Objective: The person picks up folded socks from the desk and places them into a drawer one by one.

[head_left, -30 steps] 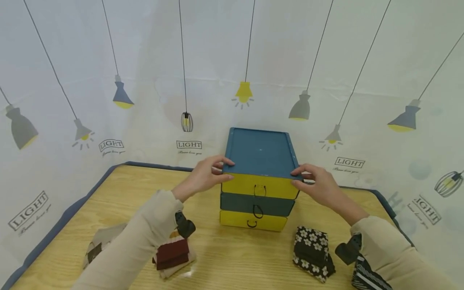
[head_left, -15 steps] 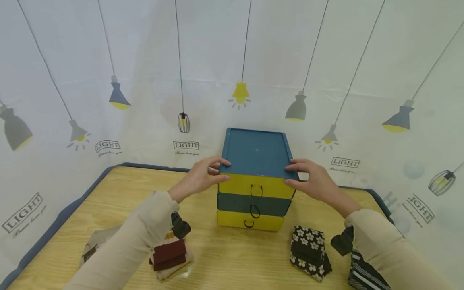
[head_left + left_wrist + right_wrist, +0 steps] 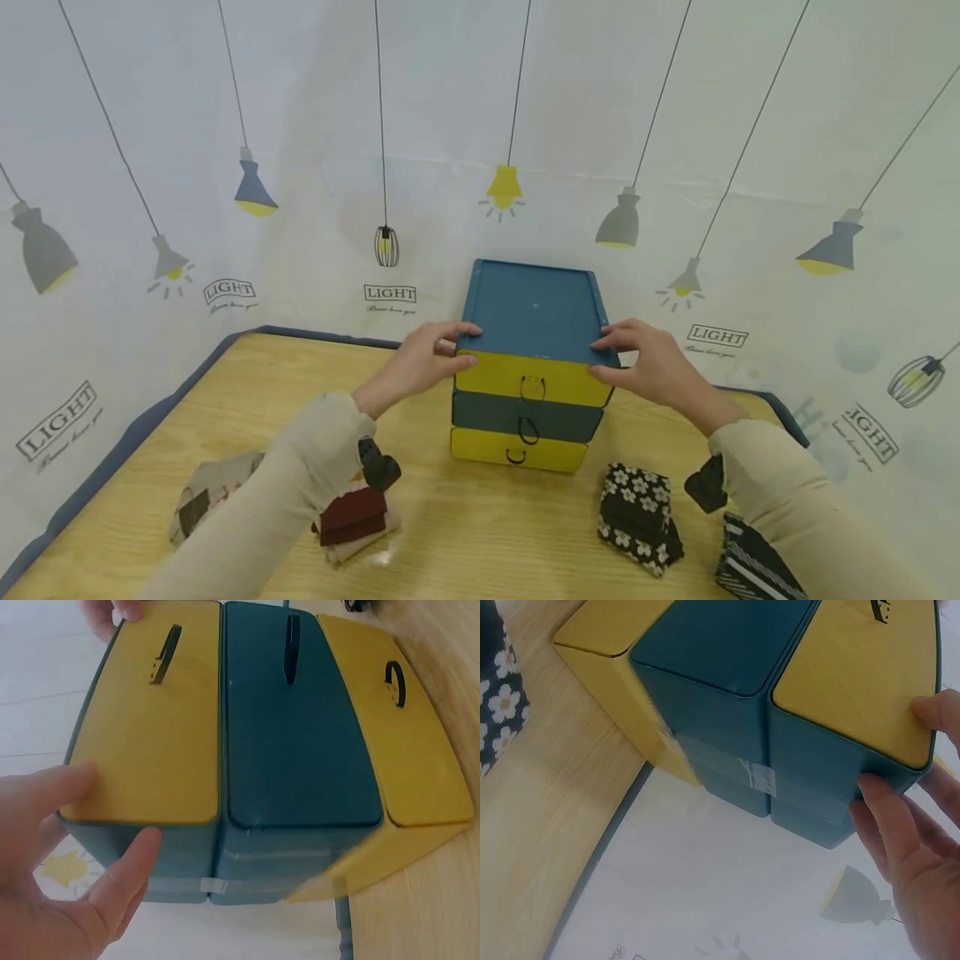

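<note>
In the head view, a three-tier drawer stack (image 3: 536, 365) stands upright on the worktop (image 3: 450, 529), its fronts apparently closed. The left hand (image 3: 414, 358) and right hand (image 3: 658, 367) each grip one of its upper front corners. Folded cloth lies apart from it: beige (image 3: 213, 492) and maroon bundles (image 3: 352, 515) to the left, flowered (image 3: 637, 508) and striped bundles (image 3: 750, 562) to the right. I judge the stack to be in place, with these bundles outside; whether anything is left to do, the pictures do not settle.

In the left wrist view, the left hand holds the top tier's edge, across yellow front and blue side. Tape (image 3: 214, 885) crosses the sides of the upper two tiers.

In the right wrist view, the right hand clasps the opposite corner, and the visible fronts look flush.
</note>
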`<act>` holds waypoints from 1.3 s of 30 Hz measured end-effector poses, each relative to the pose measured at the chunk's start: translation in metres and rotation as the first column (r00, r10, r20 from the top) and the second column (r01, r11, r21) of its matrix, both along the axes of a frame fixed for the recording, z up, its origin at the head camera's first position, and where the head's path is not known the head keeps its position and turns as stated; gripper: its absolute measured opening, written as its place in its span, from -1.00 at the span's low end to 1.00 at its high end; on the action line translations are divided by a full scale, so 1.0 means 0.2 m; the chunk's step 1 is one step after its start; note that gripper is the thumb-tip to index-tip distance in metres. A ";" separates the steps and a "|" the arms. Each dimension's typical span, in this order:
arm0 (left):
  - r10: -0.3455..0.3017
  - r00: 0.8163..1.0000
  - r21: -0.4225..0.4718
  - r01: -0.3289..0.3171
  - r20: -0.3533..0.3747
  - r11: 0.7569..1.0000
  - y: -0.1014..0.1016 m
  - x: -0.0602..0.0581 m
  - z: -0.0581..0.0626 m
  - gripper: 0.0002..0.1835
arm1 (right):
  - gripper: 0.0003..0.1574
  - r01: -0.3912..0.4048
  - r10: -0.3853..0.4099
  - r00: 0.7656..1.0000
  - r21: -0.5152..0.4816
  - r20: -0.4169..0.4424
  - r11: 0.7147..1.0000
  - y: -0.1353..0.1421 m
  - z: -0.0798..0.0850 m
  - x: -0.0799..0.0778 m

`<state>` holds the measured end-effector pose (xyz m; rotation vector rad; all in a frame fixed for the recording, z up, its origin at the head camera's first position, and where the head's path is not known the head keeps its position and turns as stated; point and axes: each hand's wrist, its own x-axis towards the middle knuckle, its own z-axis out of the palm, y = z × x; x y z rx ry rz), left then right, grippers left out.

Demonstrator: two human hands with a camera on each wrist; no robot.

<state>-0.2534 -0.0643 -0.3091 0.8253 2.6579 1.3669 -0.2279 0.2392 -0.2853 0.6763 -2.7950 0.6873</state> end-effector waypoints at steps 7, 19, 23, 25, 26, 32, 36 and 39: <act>0.152 0.965 0.221 -0.104 -0.213 0.970 0.07 0.13 -0.05 -0.52 | -0.62 -0.011 0.011 1.000 0.019 -0.010 1.000 0.00 0.01 0.00; -0.001 0.991 0.469 -0.063 0.135 0.881 0.24 0.25 -0.27 -0.71 | -0.65 -0.033 0.034 0.999 0.051 -0.006 0.998 0.01 0.04 -0.02; -0.034 0.965 0.526 -0.112 0.261 0.843 0.29 0.23 -0.33 -0.71 | -0.65 -0.033 0.033 0.999 0.043 0.005 0.999 0.01 0.04 -0.01; -0.047 0.952 0.549 -0.133 0.301 0.825 0.31 0.22 -0.34 -0.72 | -0.64 -0.028 0.028 1.000 0.040 0.013 0.999 0.01 0.04 -0.01; -0.050 0.948 0.553 -0.140 0.314 0.821 0.31 0.22 -0.35 -0.72 | -0.63 -0.026 0.025 1.000 0.038 0.016 0.999 0.01 0.04 -0.01; -0.055 0.948 0.578 -0.145 0.314 0.803 0.36 0.22 -0.35 -0.67 | -0.64 -0.021 0.021 1.000 0.027 0.018 0.999 0.01 0.03 -0.01; -0.064 0.947 0.618 -0.154 0.316 0.771 0.41 0.22 -0.34 -0.65 | -0.66 -0.027 0.027 1.000 0.015 0.003 1.000 0.01 0.03 -0.02; -0.069 0.933 0.631 -0.183 0.354 0.754 0.44 0.22 -0.34 -0.64 | -0.66 -0.028 0.028 1.000 -0.001 0.006 1.000 0.01 0.03 -0.01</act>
